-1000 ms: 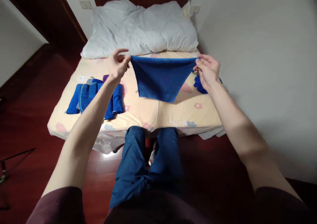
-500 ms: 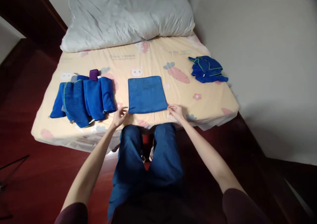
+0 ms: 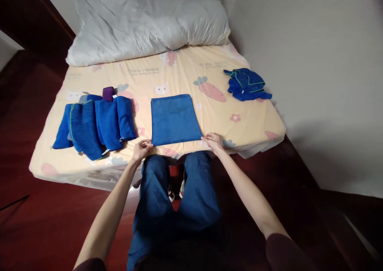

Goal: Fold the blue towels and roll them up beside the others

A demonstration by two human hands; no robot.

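My jeans (image 3: 176, 207) fill the bottom middle of the frame, knees right at the bed's near edge, with red and white shoes (image 3: 181, 189) poking out between them. The floor (image 3: 44, 231) is dark red and kinda glossy, and there's a thin black rod (image 3: 14, 202) at the far left, too little of it showing to say what it belongs to.

Just past my knees, my left hand (image 3: 142, 149) has its grip pinched on the near left corner of a blue cloth (image 3: 176, 119), and my right hand (image 3: 212, 141) has the near right corner the same way. The cloth lies flat in the middle of the frame, pretty square, on the bed (image 3: 185, 75). Sheet's pale yellow with carrots, flowers and rabbit faces, hanging wrinkled over the front edge.

Left of center there's a bunch of rolled blue cloths (image 3: 109, 125) side by side, with a purple roll (image 3: 108, 93) behind. Over on the right, a crumpled blue pile (image 3: 247, 84) with green edging.

Farther up, a puffy white pillow (image 3: 149, 23) spans the top. Plain grey-white wall (image 3: 305, 71) on the right, dark wood (image 3: 36, 19) upper left.
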